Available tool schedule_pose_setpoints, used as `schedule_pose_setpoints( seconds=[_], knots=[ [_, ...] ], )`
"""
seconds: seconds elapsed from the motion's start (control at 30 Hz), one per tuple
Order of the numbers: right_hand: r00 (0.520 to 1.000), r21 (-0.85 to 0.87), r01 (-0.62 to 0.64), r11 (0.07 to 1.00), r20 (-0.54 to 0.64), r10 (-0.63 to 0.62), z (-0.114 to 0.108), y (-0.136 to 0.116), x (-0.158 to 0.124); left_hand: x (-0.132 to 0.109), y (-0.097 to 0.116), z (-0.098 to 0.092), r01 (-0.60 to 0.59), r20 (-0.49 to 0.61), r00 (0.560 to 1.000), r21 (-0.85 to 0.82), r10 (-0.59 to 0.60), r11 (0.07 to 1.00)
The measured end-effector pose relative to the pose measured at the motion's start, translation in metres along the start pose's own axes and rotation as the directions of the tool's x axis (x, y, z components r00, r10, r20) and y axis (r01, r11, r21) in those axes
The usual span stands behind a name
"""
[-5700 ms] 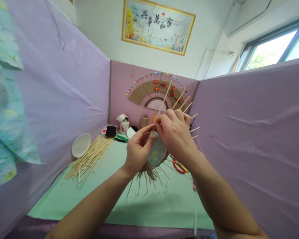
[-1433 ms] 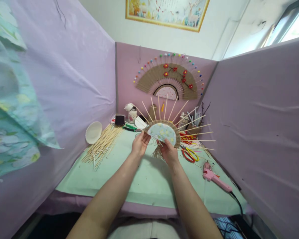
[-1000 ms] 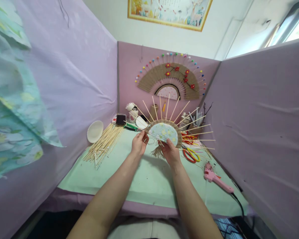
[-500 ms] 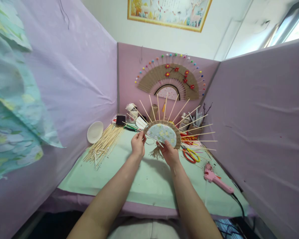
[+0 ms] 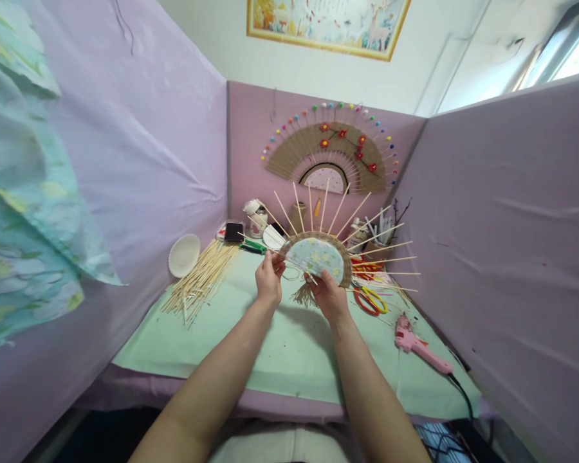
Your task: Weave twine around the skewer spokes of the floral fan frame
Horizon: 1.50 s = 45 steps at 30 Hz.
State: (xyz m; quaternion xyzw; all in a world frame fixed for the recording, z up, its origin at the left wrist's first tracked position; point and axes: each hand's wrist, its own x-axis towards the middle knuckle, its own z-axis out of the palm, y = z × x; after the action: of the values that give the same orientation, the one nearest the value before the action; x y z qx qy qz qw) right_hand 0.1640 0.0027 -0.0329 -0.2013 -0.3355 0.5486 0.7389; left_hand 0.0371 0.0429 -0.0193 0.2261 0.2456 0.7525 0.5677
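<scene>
Between my hands, above the table, I hold a half-round fan (image 5: 315,258) with pale floral cloth in its middle, a brown twine border and wooden sticks radiating outward. My left hand (image 5: 269,278) pinches the border at its left end. My right hand (image 5: 329,294) grips the lower edge, thumb on the cloth and fingers behind. Beneath the fan, near my right hand, is a bundle of loose twine ends (image 5: 303,295). What my hidden fingers touch at the back cannot be seen.
Thin wooden sticks (image 5: 200,283) and a white dish (image 5: 184,256) are at left. Scissors (image 5: 370,301) and a pink glue gun (image 5: 422,347) lie at right. Jars (image 5: 257,220) and a twine spool (image 5: 298,218) stand behind. A finished-looking fan (image 5: 335,145) hangs on the back panel.
The fan has shifted slightly to the right and turned a little, its sticks moving with it. Both hands keep their hold.
</scene>
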Motion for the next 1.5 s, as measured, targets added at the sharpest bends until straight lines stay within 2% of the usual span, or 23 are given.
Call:
schedule_pose_setpoints(
  seconds=[0.23, 0.4, 0.5, 0.77, 1.07, 1.37, 1.5],
  knots=[
    [1.000, -0.010, 0.016, 1.000, -0.002, -0.016, -0.002, 0.000, 0.002, 0.001, 0.011, -0.001, 0.078, 0.005, 0.997, -0.009, -0.078, 0.997],
    [0.999, 0.006, 0.001, 1.000, -0.040, -0.001, 0.001, -0.002, 0.001, 0.006, 0.024, -0.003, 0.165, 0.125, 0.980, -0.045, -0.158, 0.985],
    [0.999, -0.006, 0.008, 1.000, -0.050, -0.008, 0.003, -0.003, -0.001, 0.007, 0.027, -0.003, 0.186, 0.155, 0.972, -0.064, -0.174, 0.981],
    [1.000, -0.028, 0.009, 1.000, -0.005, -0.009, 0.001, -0.002, 0.000, 0.008, 0.025, -0.001, 0.139, 0.168, 0.978, -0.069, -0.126, 0.988],
    [1.000, -0.008, 0.007, 1.000, -0.015, -0.007, 0.001, -0.003, -0.001, 0.009, 0.017, -0.002, 0.052, 0.147, 0.988, -0.061, -0.042, 0.997],
    [1.000, 0.013, 0.014, 1.000, -0.015, -0.014, 0.001, -0.002, 0.000, 0.006, 0.013, -0.001, 0.057, 0.077, 0.996, -0.071, -0.051, 0.996],
    [1.000, -0.006, 0.021, 1.000, -0.007, -0.021, -0.001, -0.001, 0.001, 0.006, 0.012, -0.003, 0.023, 0.070, 0.997, -0.033, -0.021, 0.999]
  ],
)
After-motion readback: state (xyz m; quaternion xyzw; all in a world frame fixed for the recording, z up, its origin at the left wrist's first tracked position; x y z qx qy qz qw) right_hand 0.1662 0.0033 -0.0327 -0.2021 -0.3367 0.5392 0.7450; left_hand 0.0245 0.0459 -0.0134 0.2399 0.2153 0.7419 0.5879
